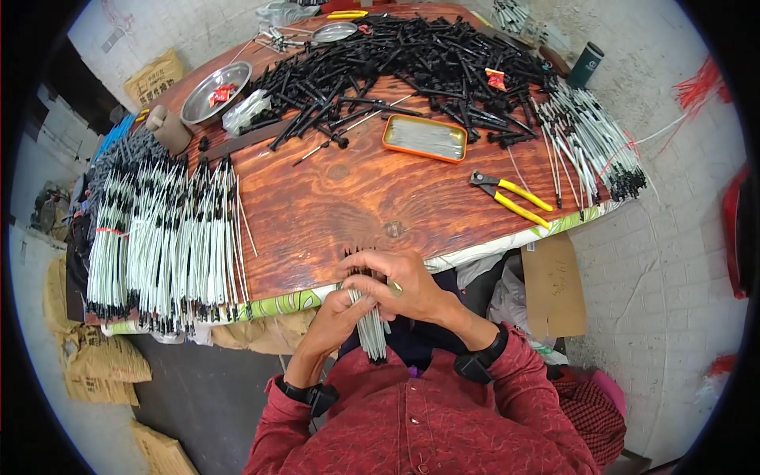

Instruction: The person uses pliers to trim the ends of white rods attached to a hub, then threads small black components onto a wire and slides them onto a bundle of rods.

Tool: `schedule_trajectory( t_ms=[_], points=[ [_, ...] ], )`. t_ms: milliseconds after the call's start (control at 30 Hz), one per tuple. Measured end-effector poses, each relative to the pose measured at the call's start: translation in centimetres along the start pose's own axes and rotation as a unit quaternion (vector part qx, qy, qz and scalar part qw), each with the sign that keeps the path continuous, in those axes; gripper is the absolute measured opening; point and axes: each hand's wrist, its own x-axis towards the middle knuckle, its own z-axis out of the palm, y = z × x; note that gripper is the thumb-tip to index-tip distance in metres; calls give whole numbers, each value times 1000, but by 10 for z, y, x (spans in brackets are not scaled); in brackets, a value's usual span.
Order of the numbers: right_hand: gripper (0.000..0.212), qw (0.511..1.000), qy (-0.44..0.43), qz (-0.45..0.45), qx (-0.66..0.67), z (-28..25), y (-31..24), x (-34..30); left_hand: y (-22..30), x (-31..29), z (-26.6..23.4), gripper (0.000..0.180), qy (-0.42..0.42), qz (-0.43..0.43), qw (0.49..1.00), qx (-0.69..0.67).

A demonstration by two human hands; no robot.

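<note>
Close to my body, at the table's front edge, I hold a bundle of thin pale rods [370, 336] with dark ends, roughly upright. My left hand [336, 318] is closed around its middle. Over the upper part curl the fingers of my right hand [400, 283], thumb pressed in near the left thumb; black tips poke out just above them. My palms hide the middle of the bundle. To the left, many similar rods [170, 245] lie side by side in a wide row across the table edge.
Yellow-handled pliers [518, 202] and an orange-rimmed tin of fine pale pieces [425, 138] lie on the wooden table [317, 206]. Behind are a heap of black plastic parts [404, 59] and a metal bowl [216, 91]. More rods [582, 142] and a dark green flask [586, 65] stand right.
</note>
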Motion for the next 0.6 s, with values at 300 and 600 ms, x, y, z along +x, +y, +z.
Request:
schedule_trajectory(
  t_ms=[300, 600],
  points=[
    [34, 845, 253, -62, -466, -127, 32, -32, -2, -4, -11, 27, -10, -24, 995, -99],
    [32, 804, 278, 35, -524, -178, 59, -54, -4, 0, -11, 30, -18, -2, 993, -114]
  ],
)
